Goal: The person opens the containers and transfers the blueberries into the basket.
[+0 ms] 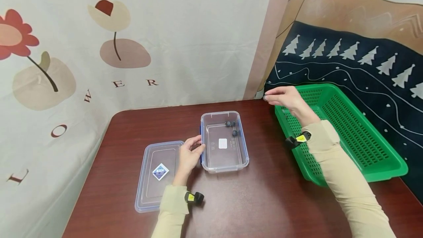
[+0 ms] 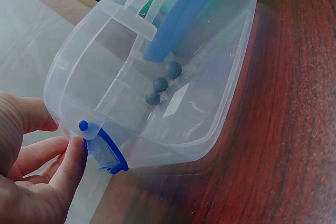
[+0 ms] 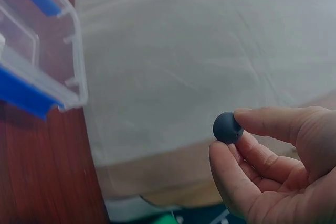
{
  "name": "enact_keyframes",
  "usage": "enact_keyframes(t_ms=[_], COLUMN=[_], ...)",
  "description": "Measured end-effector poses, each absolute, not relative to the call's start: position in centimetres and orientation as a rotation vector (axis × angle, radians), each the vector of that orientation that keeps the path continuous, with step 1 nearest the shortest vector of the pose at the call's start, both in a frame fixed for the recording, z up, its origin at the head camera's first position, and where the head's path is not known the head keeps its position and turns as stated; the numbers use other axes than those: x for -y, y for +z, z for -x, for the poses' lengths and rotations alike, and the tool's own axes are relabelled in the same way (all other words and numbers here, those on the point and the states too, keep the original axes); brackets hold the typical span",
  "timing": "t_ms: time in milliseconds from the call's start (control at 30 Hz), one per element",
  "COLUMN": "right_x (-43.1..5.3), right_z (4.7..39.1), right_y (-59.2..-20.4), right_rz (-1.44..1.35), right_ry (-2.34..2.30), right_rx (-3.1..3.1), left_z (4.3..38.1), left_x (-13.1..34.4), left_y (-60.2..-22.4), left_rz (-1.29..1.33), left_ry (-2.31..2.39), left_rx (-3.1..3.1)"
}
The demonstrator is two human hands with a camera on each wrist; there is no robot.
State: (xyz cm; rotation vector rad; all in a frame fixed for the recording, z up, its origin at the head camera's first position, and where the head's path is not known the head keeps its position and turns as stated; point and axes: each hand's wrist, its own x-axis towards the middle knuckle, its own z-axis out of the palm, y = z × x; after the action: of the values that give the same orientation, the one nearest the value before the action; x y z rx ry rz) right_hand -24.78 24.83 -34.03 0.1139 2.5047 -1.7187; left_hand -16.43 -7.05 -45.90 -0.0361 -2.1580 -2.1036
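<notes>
A clear plastic box [image 1: 224, 161] with blue side clips [image 2: 107, 153] stands lidless on the table. Inside it lie three dark blue-grey balls [image 1: 234, 133], grouped towards its far right. My left hand [image 1: 190, 155] holds the box's left side, thumb and fingers against the wall beside a clip. Up over the far left corner of the green basket [image 1: 363, 135], my right hand [image 1: 285, 100] pinches another dark ball [image 3: 228, 128] between thumb and fingers. A tiny hole shows on this ball in the right wrist view.
The box's clear lid [image 1: 148, 194], with a blue-and-white sticker, lies flat left of the box, partly behind the left hand and sleeve. The green basket occupies the right of the brown table [image 1: 251, 208]. Printed cloth [image 1: 198, 39] hangs along the back and sides.
</notes>
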Motion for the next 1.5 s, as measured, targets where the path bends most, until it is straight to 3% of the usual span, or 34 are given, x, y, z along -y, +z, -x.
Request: enact_keyframes(t_ms=[500, 867, 1133, 1500], right_x=[-32.5, -36.4, -37.3, -36.4], right_z=[22.4, 22.4, 22.6, 22.5], right_y=[-35.3, -38.8, -40.3, -39.7], right_rz=[-0.161, -0.414, -0.467, -0.417], right_ry=[-2.030, -1.788, -1.685, -1.889], right_rx=[-2.332, -2.369, -2.407, -2.394], left_z=[17.8, 17.6, 16.4, 16.3], left_x=[7.4, 7.5, 7.1, 7.0], left_y=[-48.9, -48.8, -46.1, -45.8], left_rz=[0.020, 0.006, 0.038, 0.048], left_ry=[-2.070, -2.066, -2.048, -2.047], left_rx=[2.157, 2.165, 2.183, 2.195])
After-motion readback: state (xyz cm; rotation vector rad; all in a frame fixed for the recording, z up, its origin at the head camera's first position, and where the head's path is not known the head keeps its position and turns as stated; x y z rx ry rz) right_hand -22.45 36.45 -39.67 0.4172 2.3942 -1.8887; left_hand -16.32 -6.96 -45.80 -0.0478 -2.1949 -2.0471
